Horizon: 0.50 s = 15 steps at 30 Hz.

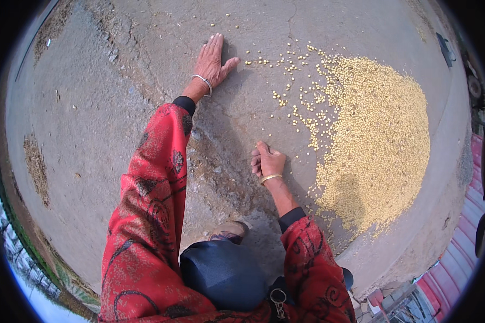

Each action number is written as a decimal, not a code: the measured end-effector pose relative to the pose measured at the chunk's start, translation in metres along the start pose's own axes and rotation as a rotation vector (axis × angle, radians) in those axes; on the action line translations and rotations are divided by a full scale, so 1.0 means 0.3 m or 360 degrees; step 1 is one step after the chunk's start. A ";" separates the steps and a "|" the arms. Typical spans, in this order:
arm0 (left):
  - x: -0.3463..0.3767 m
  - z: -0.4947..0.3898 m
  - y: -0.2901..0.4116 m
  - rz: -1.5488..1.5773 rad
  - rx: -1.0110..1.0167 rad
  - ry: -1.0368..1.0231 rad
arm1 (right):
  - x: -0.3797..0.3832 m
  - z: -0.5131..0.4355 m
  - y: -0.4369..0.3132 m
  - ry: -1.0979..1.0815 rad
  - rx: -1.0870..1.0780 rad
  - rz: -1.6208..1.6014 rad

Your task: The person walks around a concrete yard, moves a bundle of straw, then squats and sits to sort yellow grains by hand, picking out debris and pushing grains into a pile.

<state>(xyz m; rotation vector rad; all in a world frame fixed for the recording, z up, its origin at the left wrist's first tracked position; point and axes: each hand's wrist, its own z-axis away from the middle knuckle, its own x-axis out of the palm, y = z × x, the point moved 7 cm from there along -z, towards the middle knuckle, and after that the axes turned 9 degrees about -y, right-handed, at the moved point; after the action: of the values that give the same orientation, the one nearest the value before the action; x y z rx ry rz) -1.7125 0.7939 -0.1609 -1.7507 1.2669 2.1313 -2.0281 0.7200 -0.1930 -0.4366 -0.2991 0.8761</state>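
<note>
My left hand (213, 60) reaches forward over the concrete ground (101, 109), palm down, its fingers straight and the thumb spread to the side. A few loose yellow beans (248, 62), apparently soybeans, lie just right of that thumb. Closer to my body, my right hand (270, 160) is low over the ground with its fingers curled inward. Whether anything small is inside those fingers cannot be seen. To the right of both hands spreads a broad heap of yellow beans (380, 129), with stray beans scattered along its left edge.
A rough, broken seam (214, 161) with grit runs across the concrete between my arms. My bent knee (222, 270) and a shoe (230, 231) are below. Dry plant debris (36, 169) lies at left. Red metal sheeting (448, 278) stands at lower right.
</note>
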 end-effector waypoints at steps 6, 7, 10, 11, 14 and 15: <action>0.050 0.102 0.193 -0.0061 0.0431 -0.0172 | -0.003 -0.001 0.003 0.0007 0.0006 0.0010; 0.036 0.096 0.178 -0.0116 0.0352 -0.0035 | -0.003 -0.001 0.003 0.0004 0.0003 0.0004; 0.021 0.022 0.073 -0.0348 0.0049 0.0110 | -0.003 0.000 0.003 -0.0005 0.0007 0.0030; 0.029 -0.009 0.035 -0.0438 -0.0070 0.0097 | -0.003 0.000 0.002 -0.0003 0.0007 0.0034; 0.056 -0.082 0.010 -0.0467 -0.0189 0.0146 | 0.000 -0.001 -0.001 -0.0018 0.0010 0.0028; 0.085 -0.091 0.021 -0.0497 -0.0287 0.0048 | -0.001 -0.002 -0.004 -0.0004 0.0003 0.0032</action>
<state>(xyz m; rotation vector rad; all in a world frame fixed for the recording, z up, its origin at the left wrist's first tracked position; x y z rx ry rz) -1.7035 0.7618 -0.1789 -1.9073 0.7629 2.0955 -2.0274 0.7189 -0.1931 -0.4371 -0.2967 0.8968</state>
